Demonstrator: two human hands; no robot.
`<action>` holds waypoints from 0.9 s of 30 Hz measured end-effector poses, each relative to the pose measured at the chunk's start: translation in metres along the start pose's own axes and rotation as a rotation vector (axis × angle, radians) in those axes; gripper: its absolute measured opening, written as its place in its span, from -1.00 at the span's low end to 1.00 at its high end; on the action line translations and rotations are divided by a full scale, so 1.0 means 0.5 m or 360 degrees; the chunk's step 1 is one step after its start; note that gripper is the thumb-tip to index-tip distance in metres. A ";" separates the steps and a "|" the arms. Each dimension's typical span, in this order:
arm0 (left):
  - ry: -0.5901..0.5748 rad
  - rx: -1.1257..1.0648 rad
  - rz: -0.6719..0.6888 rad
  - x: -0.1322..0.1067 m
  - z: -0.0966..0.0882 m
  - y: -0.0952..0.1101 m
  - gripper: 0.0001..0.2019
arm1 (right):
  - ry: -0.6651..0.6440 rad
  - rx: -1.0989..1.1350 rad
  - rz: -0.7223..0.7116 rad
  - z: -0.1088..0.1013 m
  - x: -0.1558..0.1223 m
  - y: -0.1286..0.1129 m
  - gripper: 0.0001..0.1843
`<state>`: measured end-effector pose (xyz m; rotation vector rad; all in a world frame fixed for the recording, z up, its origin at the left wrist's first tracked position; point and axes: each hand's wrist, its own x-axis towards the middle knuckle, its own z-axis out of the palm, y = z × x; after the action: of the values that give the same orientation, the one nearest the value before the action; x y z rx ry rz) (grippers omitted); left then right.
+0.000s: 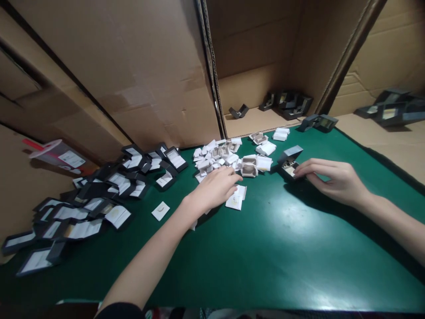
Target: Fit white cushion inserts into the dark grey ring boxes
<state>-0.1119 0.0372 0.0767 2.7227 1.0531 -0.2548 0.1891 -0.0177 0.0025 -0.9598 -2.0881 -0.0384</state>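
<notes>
A small dark hinged box [288, 156] stands on the green table with its lid up and a pale insert inside. At its right edge, my right hand [337, 179] closes thumb and fingers on it. Over the near side of a heap of folded white card inserts [217, 155] lies my left hand [215, 186], fingers slightly apart and bent down; its fingertips are partly hidden. Just by its thumb is a flat white card [235, 201]. Farther left a square white card [160, 211] bears a small curved mark or piece.
Many open dark boxes with white linings [119, 181] crowd the table's left side, beside a pink-lidded cup [64, 155]. Cardboard walls [133, 66] rise at the back. More dark boxes [292, 104] sit in the cardboard recess and on the right [392, 108].
</notes>
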 end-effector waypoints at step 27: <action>-0.0044 -0.0223 -0.0093 0.005 0.006 -0.006 -0.70 | -0.0169 0.0352 -0.0041 0.033 -0.004 -0.034 -0.75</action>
<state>-0.1124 0.0402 0.0729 2.5604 1.1012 -0.2186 0.1680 -0.0252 -0.0047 -0.8160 -2.1487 0.2308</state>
